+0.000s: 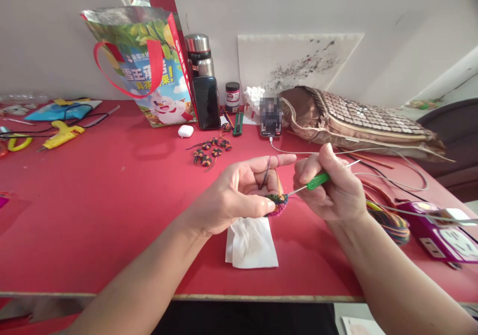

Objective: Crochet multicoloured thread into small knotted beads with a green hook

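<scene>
My left hand (242, 190) pinches a small multicoloured crochet piece (277, 206) between thumb and fingers. A strand of yarn (266, 173) loops around its outstretched index finger. My right hand (330, 190) grips a crochet hook (317, 181) by its green handle. The hook's thin metal shaft points left, and its tip meets the upper edge of the crochet piece. Under my hands a folded white tissue (254, 245) lies on the red table. To the right, partly behind my right wrist, sits a ball of multicoloured yarn (392, 226).
Several small crocheted pieces (212, 148) lie beyond my left hand, near a white earbud case (185, 131). Behind stand a colourful bag (149, 76), a dark phone (206, 103) and a lit phone (271, 121) on a cable. A purple power strip (421, 225) sits right; a yellow glue gun (61, 135), left.
</scene>
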`<state>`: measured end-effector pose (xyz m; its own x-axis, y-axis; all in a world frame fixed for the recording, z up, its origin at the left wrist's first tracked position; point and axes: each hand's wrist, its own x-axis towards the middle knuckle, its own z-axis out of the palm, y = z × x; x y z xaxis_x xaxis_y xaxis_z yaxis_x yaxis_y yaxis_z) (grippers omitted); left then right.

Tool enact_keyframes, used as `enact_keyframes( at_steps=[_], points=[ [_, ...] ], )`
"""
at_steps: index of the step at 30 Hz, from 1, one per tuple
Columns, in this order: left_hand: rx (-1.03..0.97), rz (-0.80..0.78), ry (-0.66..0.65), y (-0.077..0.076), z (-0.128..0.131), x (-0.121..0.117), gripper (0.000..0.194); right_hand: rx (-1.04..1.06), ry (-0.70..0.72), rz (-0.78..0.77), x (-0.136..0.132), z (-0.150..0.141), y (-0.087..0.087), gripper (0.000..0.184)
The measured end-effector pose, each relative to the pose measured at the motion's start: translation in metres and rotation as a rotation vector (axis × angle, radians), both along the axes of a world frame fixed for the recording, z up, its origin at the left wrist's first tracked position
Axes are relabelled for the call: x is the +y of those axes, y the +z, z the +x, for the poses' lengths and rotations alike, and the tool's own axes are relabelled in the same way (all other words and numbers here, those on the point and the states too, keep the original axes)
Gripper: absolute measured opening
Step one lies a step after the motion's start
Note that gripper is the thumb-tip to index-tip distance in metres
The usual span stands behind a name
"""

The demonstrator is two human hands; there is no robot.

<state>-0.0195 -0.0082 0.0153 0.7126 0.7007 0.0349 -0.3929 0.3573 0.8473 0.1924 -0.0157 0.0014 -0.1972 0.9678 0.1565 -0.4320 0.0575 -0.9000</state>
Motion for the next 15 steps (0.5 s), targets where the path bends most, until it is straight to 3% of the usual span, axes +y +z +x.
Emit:
enact_keyframes(
  at_steps=[9,15],
  points=[
    [0.044,0.038,0.052,0.002,-0.001,0.000,0.066,-0.059,-0.201,0.061,-0.009,-0.004,0.007,0.047],
    [0.122,0.147,0.104,0.004,0.000,0.000,0.063,-0.125,-0.249,0.123,-0.013,-0.002,0.013,0.041]
  ],
)
